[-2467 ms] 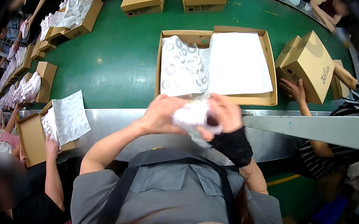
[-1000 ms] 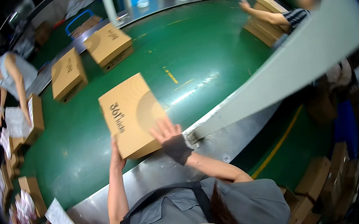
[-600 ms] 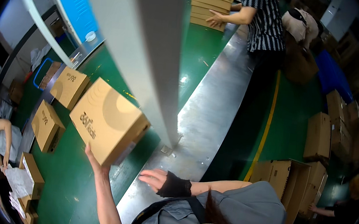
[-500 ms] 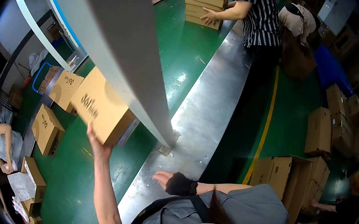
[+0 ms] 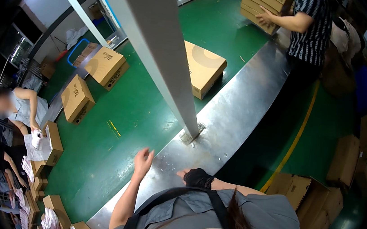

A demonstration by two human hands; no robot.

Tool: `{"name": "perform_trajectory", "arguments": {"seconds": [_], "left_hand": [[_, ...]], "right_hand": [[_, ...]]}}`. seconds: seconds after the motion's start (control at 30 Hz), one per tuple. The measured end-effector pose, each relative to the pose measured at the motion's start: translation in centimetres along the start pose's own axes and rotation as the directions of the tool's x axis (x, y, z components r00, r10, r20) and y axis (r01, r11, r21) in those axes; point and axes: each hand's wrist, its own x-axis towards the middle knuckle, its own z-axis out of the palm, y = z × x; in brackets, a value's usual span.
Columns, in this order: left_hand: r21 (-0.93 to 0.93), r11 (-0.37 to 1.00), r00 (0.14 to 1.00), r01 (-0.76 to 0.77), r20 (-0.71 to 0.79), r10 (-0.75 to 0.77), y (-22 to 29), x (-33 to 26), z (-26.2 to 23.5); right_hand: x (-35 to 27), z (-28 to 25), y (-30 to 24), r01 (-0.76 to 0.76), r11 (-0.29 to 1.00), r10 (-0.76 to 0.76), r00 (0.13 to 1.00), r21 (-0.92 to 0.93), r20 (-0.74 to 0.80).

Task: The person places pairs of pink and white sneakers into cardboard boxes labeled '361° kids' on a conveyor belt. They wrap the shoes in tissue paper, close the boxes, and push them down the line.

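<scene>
My left hand is raised over the near side of the green belt, empty, its fingers bent and a little apart. My right hand, in a black lace wrist cuff, lies on the metal ledge with its fingers stretched out; it holds nothing. Past the grey post, a closed tan shoebox lies on the belt, its left part hidden by the post.
Two closed shoeboxes lie along the far left side. Below them, a person holds a pale shoe over an open box. A person in a striped shirt grips a stack of boxes. Open cartons stand at right.
My left hand has let go of the shoebox, which now lies on the belt beyond the post. That hand has drawn back toward me. My view has shifted; the right hand stays on the ledge.
</scene>
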Motion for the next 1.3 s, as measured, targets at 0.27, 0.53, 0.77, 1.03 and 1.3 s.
{"name": "perform_trajectory", "arguments": {"seconds": [0.27,0.53,0.77,1.03,1.3], "left_hand": [[0.444,0.655,0.792,0.611,-0.367,-0.488,-4.6,-18.3,-1.4],[0.496,0.556,0.744,0.667,-0.485,-0.459,-5.9,-23.6,1.1],[0.425,0.621,0.741,0.658,-0.512,-0.435,-5.1,-23.9,-1.8],[0.312,0.657,0.710,0.686,-0.485,-0.510,-5.0,-24.9,-2.0],[0.307,0.640,0.692,0.704,-0.497,-0.523,-5.2,-25.7,-2.2]], "right_hand": [[1.4,-0.7,-1.7,0.068,0.986,-0.028,0.968,-0.154,0.248],[3.1,0.6,-1.4,0.308,0.934,-0.235,0.911,-0.179,0.340],[5.8,8.2,2.5,0.362,0.932,-0.324,0.829,0.004,0.456],[8.1,8.6,-2.2,0.557,0.823,-0.529,0.686,0.107,0.500],[14.5,6.4,-4.6,0.347,0.929,-0.358,0.931,-0.125,-0.077]]}}
